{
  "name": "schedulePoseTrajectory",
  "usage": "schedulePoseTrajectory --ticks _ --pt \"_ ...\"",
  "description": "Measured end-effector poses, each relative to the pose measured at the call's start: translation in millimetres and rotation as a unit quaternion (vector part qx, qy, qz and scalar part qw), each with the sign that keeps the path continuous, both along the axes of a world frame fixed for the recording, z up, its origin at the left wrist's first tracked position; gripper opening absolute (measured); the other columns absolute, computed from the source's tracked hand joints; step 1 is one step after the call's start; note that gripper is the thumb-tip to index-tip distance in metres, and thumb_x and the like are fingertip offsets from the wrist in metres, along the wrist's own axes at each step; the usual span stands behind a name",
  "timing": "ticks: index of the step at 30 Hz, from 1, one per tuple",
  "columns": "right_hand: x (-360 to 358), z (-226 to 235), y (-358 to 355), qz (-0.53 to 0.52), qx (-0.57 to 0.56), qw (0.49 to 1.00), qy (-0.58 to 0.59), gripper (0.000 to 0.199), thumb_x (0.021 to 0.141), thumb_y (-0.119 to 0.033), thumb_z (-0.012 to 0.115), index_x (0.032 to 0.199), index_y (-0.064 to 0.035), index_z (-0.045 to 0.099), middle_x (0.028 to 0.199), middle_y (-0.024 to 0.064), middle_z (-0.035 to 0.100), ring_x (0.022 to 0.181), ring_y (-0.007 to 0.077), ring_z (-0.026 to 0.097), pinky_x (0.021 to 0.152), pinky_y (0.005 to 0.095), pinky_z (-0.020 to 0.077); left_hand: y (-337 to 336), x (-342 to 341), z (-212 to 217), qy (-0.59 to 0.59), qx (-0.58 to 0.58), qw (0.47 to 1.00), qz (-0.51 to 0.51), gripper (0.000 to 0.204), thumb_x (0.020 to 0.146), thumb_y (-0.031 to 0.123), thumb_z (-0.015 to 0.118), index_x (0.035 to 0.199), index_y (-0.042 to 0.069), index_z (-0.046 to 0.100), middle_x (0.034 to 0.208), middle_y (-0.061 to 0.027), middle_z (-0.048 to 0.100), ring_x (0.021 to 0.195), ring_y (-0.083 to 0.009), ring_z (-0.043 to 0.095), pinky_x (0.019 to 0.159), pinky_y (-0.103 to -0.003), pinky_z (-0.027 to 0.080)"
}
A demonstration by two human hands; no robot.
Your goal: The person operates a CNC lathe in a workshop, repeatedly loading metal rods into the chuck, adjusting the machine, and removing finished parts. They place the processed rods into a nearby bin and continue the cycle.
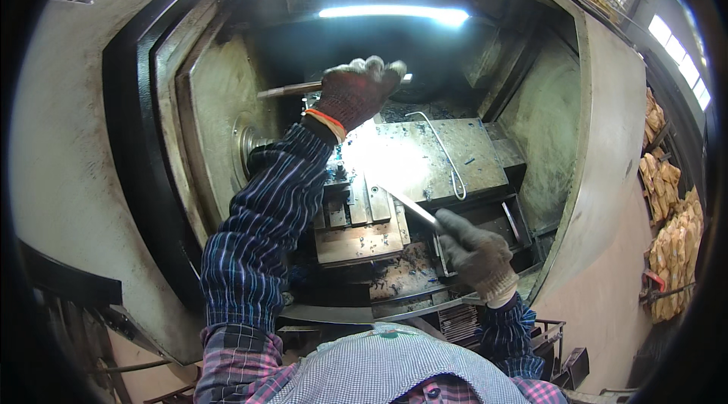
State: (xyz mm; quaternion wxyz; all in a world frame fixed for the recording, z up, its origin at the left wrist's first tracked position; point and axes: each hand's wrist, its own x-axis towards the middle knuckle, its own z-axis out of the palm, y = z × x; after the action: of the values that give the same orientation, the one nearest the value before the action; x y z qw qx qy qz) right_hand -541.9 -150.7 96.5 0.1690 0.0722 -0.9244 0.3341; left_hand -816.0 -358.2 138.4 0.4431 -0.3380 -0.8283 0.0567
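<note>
My left hand (358, 93), in a dark red glove with pale fingertips, reaches far into a metal machine's enclosure. Its fingers are wrapped round a brownish bar (292, 89) that points left; a short bright end shows on the other side of the fist. Lower right, my right hand (476, 256) wears a grey glove and is closed on a pale metal rod (409, 205). The rod slants up and left over the toolholder slide (369, 203), and its far end is lost in bright glare. What each tool is for its kind cannot be made out.
A bent white wire hook (442, 150) lies on a flat metal block (474, 154) strewn with dark chips. A round chuck-like part (246, 145) juts from the left wall. A lamp tube (394, 14) glows at the back. Brown wrapped bundles (675, 245) stand outside right.
</note>
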Motion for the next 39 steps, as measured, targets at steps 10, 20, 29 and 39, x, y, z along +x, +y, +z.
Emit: schedulePoseTrajectory --ticks 10,20,29,39 --pt "-153 -103 -9 0.097 -0.3 0.938 -0.143 0.028 0.098 -0.007 0.063 0.125 -0.0026 0.064 0.093 0.0055 0.068 0.085 0.0121 0.066 0.078 0.0285 0.0559 -91 260 81 -0.16 0.504 0.819 -0.222 0.044 0.093 0.017 0.072 0.133 0.004 0.06 0.113 -0.0142 0.07 0.08 -0.0174 0.063 0.065 -0.028 0.054" --pt "-266 -70 -123 0.118 0.287 0.95 -0.019 0.022 0.095 -0.028 0.058 0.102 -0.0137 0.073 0.095 0.015 0.073 0.092 0.0366 0.071 0.078 0.0489 0.0562 -209 440 43 -0.07 0.719 0.682 0.114 0.039 0.106 0.024 0.05 0.134 -0.003 0.059 0.096 -0.007 0.065 0.069 -0.0064 0.052 0.057 -0.018 0.037" --pt "-281 -43 -132 0.18 0.209 0.92 -0.277 0.031 0.094 -0.033 0.068 0.12 -0.0153 0.071 0.112 0.0122 0.072 0.105 0.0282 0.069 0.091 0.0404 0.0546 -343 435 -28 0.033 0.55 0.729 0.407 0.042 0.108 0.022 0.052 0.144 0.001 0.054 0.143 -0.0132 0.06 0.129 -0.0246 0.058 0.106 -0.034 0.045" --pt "-321 -120 -165 0.282 0.079 0.915 -0.279 0.039 0.094 -0.031 0.071 0.128 -0.0117 0.068 0.111 0.0113 0.073 0.102 0.0249 0.069 0.088 0.038 0.0542 -282 389 -4 0.178 0.698 0.631 0.288 0.045 0.109 0.023 0.05 0.147 -0.002 0.05 0.137 -0.0152 0.063 0.113 -0.0217 0.066 0.09 -0.033 0.057"
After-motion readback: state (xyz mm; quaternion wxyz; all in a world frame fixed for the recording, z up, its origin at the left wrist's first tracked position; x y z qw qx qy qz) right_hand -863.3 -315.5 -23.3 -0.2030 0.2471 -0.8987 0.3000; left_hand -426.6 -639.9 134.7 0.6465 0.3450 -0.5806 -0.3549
